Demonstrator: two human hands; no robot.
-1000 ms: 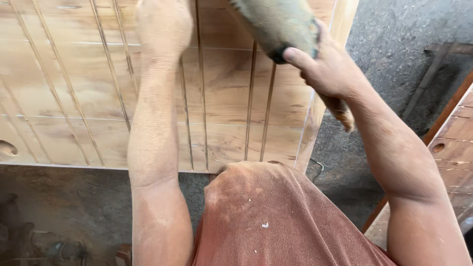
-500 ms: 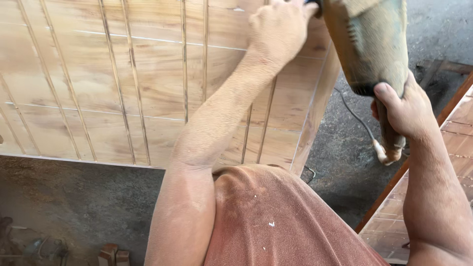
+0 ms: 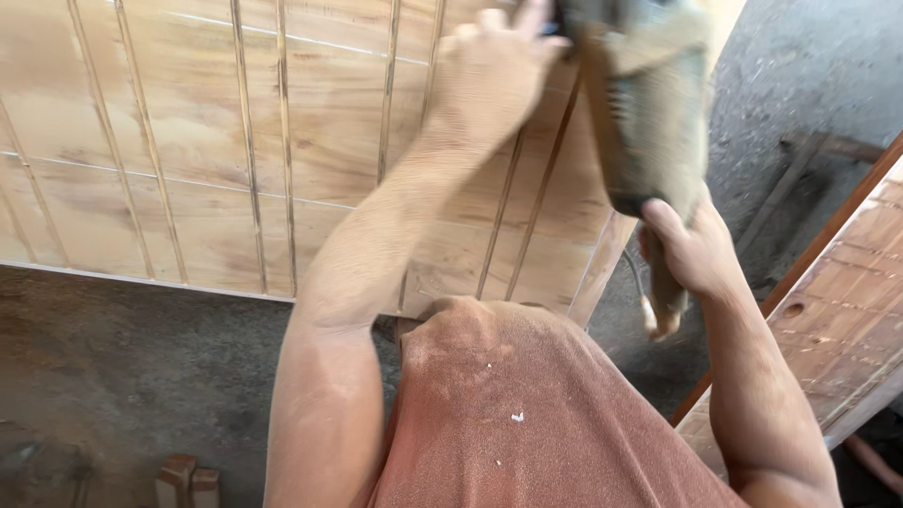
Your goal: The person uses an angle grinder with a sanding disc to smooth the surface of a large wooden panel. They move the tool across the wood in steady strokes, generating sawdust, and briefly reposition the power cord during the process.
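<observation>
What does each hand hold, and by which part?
Right hand grips the power tool by its rear handle; left hand is at its front.

Both hands (image 3: 499, 80) grip a power tool (image 3: 644, 103) over grooved wooden panel (image 3: 188, 141).

1. One grooved wooden panel (image 3: 188, 141), under the left fingers (image 3: 489, 23).
2. One dusty power tool (image 3: 649, 103), above the right fingers (image 3: 663, 221).
3. Two small wooden blocks (image 3: 188, 480), well below both.
</observation>
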